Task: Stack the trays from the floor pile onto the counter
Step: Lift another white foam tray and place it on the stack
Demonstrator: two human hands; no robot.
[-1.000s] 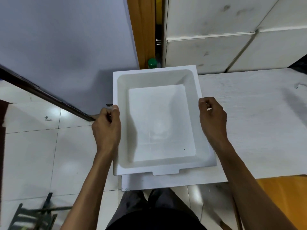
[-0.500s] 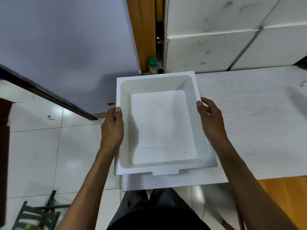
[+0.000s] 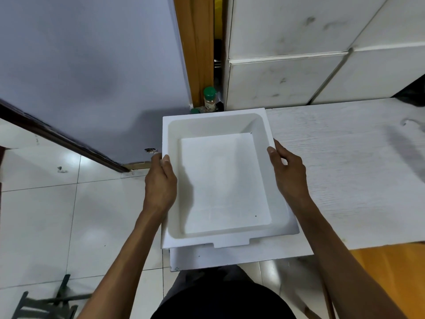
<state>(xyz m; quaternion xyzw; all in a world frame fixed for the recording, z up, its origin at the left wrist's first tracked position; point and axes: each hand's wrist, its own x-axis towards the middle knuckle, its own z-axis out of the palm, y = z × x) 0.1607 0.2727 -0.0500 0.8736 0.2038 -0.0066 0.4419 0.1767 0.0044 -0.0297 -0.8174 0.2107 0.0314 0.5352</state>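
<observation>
The white tray (image 3: 230, 241) is lying over the desk's (image 3: 345, 169) left end, overhanging its edge. The left grip (image 3: 161, 180) and right grip (image 3: 287, 173) are pinching opposite side rims. It is looking light, stiff, perhaps brittle; the rims are offering the safest hold.

Fingers of the left grip (image 3: 161, 180) vanish under the tray (image 3: 216, 115) rim. The tray covers the table (image 3: 345, 169) at its left end, and the table runs off frame right. The bottle (image 3: 209, 100) label back there is too small to read.
</observation>
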